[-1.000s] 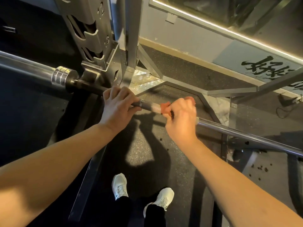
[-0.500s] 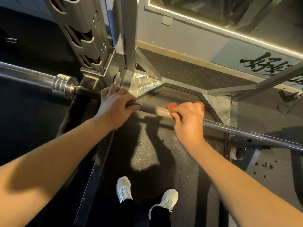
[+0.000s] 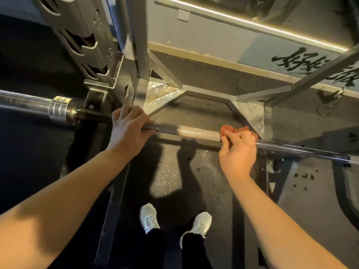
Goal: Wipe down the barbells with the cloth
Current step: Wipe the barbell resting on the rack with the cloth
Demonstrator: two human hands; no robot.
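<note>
Head view: barbell point(image 3: 194, 133) crossing frame horizontally, steel shaft, knurled patch mid-span, smooth chrome further right. Left hand point(image 3: 128, 131) wrapped round shaft just beside slotted rack upright point(image 3: 93, 45). Right hand point(image 3: 238, 150) curled over shaft, gripping crumpled orange cloth point(image 3: 226, 130) against it. Ribbed collar point(image 3: 58, 111) left of upright. Speckled rubber floor point(image 3: 174, 171), white shoes point(image 3: 148, 218) below.

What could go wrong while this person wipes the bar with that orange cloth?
The orange cloth is a small wad in the right hand, so bare fingers might scrape the knurled barbell. The left hand grips it close beside the rack; if it shifts, that hand could get pinched.
</note>
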